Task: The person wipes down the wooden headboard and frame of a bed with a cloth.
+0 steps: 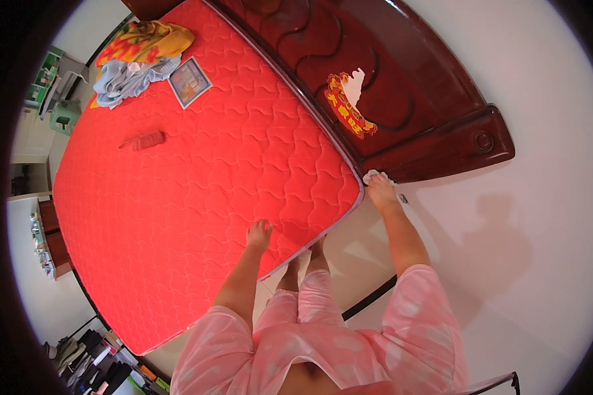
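Observation:
My right hand [383, 191] grips a crumpled white cloth [374, 176] against the lower corner of a dark red wooden headboard [437, 140], where it meets the wall. Above the red quilted mattress [188, 197], near its edge, my left hand [260, 234] has its fingers apart and holds nothing; whether it touches the surface I cannot tell. A torn red and gold paper decoration [348, 111] is stuck to the headboard, with a bare white patch beside it.
On the mattress lie a bed brush [148, 140], a flat framed picture [190, 82], a pale blue garment [128, 84] and an orange patterned blanket [148, 42]. A green plastic stool [65, 117] stands beyond the bed. A white wall [514, 207] rises at my right.

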Available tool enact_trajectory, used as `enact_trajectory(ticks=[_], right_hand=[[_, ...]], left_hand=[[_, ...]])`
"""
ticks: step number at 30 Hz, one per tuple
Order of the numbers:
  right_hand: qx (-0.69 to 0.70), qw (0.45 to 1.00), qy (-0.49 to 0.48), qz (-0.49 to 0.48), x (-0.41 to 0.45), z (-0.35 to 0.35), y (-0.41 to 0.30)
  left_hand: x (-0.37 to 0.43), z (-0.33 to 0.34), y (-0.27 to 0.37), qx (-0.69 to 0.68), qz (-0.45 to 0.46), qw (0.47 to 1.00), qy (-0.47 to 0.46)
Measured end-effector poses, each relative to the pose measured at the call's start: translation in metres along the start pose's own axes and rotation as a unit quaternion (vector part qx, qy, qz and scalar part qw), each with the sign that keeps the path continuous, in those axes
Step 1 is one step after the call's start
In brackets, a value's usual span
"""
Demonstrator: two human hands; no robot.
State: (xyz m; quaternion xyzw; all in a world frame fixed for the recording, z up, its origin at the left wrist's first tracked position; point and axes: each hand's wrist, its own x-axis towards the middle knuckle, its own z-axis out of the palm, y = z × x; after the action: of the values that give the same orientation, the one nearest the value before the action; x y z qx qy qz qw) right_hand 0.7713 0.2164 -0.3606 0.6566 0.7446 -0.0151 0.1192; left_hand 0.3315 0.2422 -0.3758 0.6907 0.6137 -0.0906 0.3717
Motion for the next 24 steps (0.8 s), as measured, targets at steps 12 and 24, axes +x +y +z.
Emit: enact_trajectory(ticks=[12, 24], right_hand=[[-0.016, 0.988, 0.146, -0.057, -0.064, -0.217, 0.035], [0.008, 0.949, 0.305, 0.079, 0.021, -0.344, 0.033]], left_hand=[[0.008, -0.03, 0.015, 0.015, 0.048, 0.998, 0.027], [0.024, -0.061, 0.04, -0.044, 0.046, 0.997, 0.04]])
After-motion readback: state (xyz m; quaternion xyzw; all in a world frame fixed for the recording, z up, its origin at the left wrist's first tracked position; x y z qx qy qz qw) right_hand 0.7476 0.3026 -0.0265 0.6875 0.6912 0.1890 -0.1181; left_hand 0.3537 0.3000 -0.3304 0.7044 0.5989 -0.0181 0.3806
